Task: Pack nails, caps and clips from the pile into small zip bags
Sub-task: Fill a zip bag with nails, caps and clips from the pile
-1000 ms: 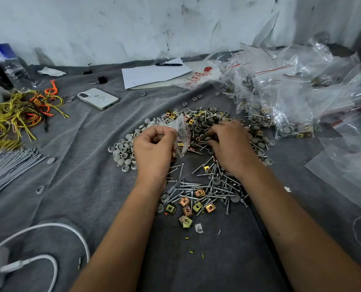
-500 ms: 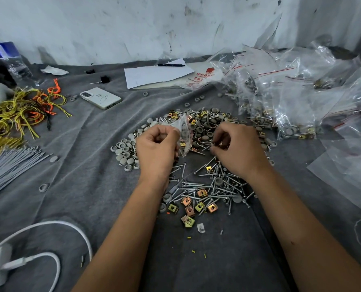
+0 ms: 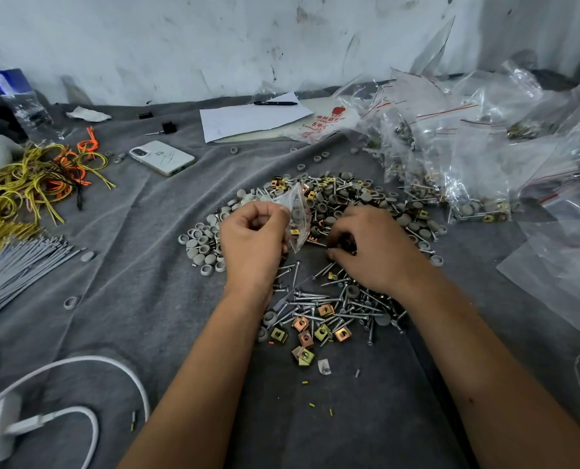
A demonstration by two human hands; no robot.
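Grey cloth (image 3: 119, 319) covers the work surface, and I look down on two bare hands above a pile (image 3: 332, 252) of nails, round grey caps and small brass-coloured clips. My left hand (image 3: 253, 243) is curled around the mouth of a small clear zip bag (image 3: 298, 218), pinching it so it hangs just above the pile, with a few clips already inside. My right hand (image 3: 371, 247) reaches into the pile, fingers bent down among the parts; I cannot tell whether it has actually gripped one. To the right lies a heap of filled bags (image 3: 451, 157). I judge the job well underway, but much loose hardware is left to pack.
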